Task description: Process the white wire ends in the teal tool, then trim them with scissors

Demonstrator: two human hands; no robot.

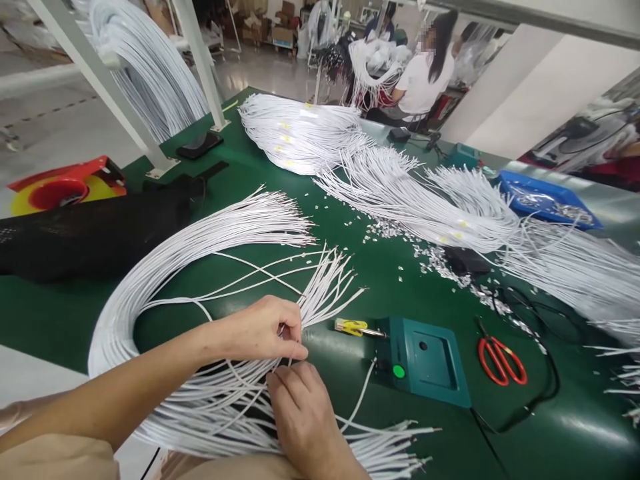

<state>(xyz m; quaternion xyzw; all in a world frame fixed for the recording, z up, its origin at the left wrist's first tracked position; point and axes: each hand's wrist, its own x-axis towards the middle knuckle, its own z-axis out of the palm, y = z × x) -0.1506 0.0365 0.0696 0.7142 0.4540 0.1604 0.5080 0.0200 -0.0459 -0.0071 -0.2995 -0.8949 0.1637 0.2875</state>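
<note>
I pinch one thin wire from the big white wire bunch [200, 320] near the surface's front edge with my left hand [260, 330], fingers closed, while my right hand [300, 407], fingers together, presses the rest flat.

Green table [350, 280] carries white wire bundles: one looped bundle [165, 267] at near left, another fanned bundle [300, 133] at far centre, more wires [450, 200] spread to the right. Teal device [425, 360] w/ green button sits near centre, yellow-handled tool [353, 327] touching its left side, red scissors [501, 360] just right of it. Metal scraps [430, 257] scattered mid-table. Blue tray [545, 200] far right, black cloth [90, 233] left, red-yellow tape dispenser [65, 187] at left edge.
</note>
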